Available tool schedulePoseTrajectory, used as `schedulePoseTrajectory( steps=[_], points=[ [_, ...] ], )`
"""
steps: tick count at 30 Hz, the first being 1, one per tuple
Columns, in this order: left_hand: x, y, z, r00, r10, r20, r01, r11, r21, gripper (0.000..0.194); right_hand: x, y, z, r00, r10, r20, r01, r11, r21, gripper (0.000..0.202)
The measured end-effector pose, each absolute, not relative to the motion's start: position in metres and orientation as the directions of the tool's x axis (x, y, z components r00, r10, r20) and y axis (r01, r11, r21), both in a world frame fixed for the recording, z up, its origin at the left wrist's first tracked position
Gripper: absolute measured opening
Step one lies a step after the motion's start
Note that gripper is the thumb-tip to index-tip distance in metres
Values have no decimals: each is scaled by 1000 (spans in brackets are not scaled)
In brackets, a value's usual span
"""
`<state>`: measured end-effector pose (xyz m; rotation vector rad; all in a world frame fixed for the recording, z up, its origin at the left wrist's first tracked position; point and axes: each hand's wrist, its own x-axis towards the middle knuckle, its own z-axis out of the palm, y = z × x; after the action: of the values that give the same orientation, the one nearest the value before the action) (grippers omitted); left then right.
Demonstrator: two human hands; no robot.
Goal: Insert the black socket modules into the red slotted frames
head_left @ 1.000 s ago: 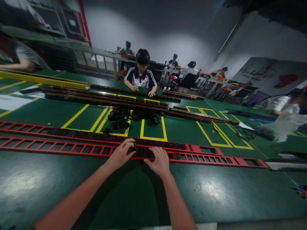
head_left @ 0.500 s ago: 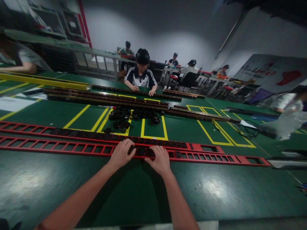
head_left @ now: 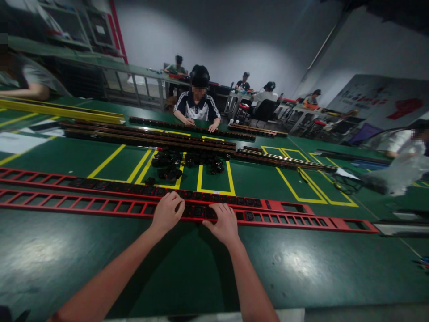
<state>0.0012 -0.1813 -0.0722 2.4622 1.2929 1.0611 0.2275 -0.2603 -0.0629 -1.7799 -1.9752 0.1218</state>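
Observation:
Two long red slotted frames lie side by side across the green table: a near one [head_left: 288,219] and a far one [head_left: 43,177], whose middle slots hold a row of black square parts [head_left: 102,184]. My left hand [head_left: 168,212] rests on the near frame with its fingers curled over the far edge; what its fingertips touch is hidden. My right hand [head_left: 224,220] lies on the same frame, thumb apart from the bent fingers, over a dark slot. Between the hands a black part [head_left: 198,211] sits in the near frame. Another black part [head_left: 250,216] sits right of my right hand.
Loose black parts [head_left: 167,163] are piled beyond the frames. Behind them lie long dark strips [head_left: 150,138] and a yellow bar [head_left: 60,109]. A person [head_left: 197,105] sits across the table. Yellow tape outlines mark the tabletop. Clear plastic [head_left: 398,172] is at the right.
My left hand has shifted slightly left, and its thumb has drawn in toward the fingers. My right hand has barely moved.

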Motion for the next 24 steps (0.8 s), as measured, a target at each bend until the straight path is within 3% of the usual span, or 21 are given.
schedulePoseTrajectory(
  steps=[10,17,22,24],
  points=[
    [-3,-175,-79,407,701,585,409,-713,570,11,226,-259,-64,-40,956,289,916,151,-372,46],
    [-5,-174,-76,445,727,522,425,-685,592,14,227,-259,-64,-47,956,288,914,157,-373,47],
    [-6,-177,-72,379,764,523,461,-645,609,8,227,-259,-64,-42,957,286,916,151,-371,48],
    [-7,-178,-72,354,773,527,459,-634,623,15,227,-260,-64,-41,957,287,915,151,-375,48]
  ],
)
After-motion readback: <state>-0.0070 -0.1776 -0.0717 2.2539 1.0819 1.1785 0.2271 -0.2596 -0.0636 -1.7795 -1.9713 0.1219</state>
